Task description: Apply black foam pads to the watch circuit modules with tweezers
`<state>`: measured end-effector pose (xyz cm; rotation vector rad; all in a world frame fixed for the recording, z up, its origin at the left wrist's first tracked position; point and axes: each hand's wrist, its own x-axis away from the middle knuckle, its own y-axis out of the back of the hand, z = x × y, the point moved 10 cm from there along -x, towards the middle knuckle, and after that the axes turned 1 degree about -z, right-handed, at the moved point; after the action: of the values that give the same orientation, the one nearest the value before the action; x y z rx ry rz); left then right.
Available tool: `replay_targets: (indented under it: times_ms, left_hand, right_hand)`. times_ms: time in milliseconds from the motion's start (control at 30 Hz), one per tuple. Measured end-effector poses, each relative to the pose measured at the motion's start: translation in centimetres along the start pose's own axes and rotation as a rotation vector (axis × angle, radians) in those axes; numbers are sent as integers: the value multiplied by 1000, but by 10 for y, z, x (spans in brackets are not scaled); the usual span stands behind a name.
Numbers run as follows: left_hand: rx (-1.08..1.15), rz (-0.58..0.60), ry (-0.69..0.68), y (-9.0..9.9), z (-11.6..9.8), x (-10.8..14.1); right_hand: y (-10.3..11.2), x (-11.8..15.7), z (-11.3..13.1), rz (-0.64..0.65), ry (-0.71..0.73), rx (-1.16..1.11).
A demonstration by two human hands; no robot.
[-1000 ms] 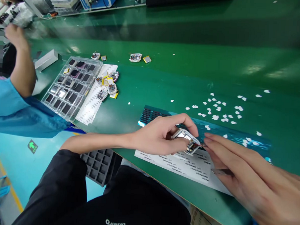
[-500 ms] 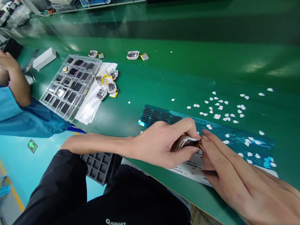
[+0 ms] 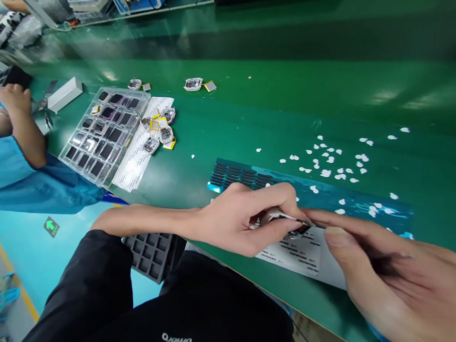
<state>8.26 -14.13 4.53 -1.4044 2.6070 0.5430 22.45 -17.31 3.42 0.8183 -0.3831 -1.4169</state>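
Note:
My left hand (image 3: pixel 248 220) is closed on a small white watch case (image 3: pixel 276 214), pinched between thumb and fingers. Dark and metallic parts show at the case's right end, but most of it is hidden by the hand. My right hand (image 3: pixel 393 279) has its fingers stretched out, with the fingertips touching that end of the case. Its thumb stands apart from them. Beneath both hands lies a white printed sheet (image 3: pixel 296 257). Just behind them, a blue film strip (image 3: pixel 302 197) carries rows of black strips (image 3: pixel 235 175) at its left.
Many white round stickers (image 3: pixel 326 173) are scattered on the green bench. To the left are open cases with batteries (image 3: pixel 159 130), a clear compartment tray (image 3: pixel 104 135) and a white box (image 3: pixel 65 94). A co-worker's arm (image 3: pixel 24 122) is at far left. Below the bench edge sits a grey tray (image 3: pixel 149 253).
My right hand has turned and its thumb has moved away from the case, while its fingertips stay there. The left hand keeps hold, and the case has tilted slightly.

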Motion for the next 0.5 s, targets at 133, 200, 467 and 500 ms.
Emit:
replay_targets:
  times_ms: [133,200,467,500]
  left_hand:
    - [-27,109,101,-12,11,4]
    - [-27,159,129,-17,16,6]
    - [-50,326,49,-29,18,10]
    - [-83,398,8,-36,18,12]
  right_hand:
    - [2,-11,4,-88,4,30]
    - [0,-13,6,-115,7,11]
    - [11,-8,-16,-62,-70,-86]
    - [12,-9,-22,-49,-77,-117]
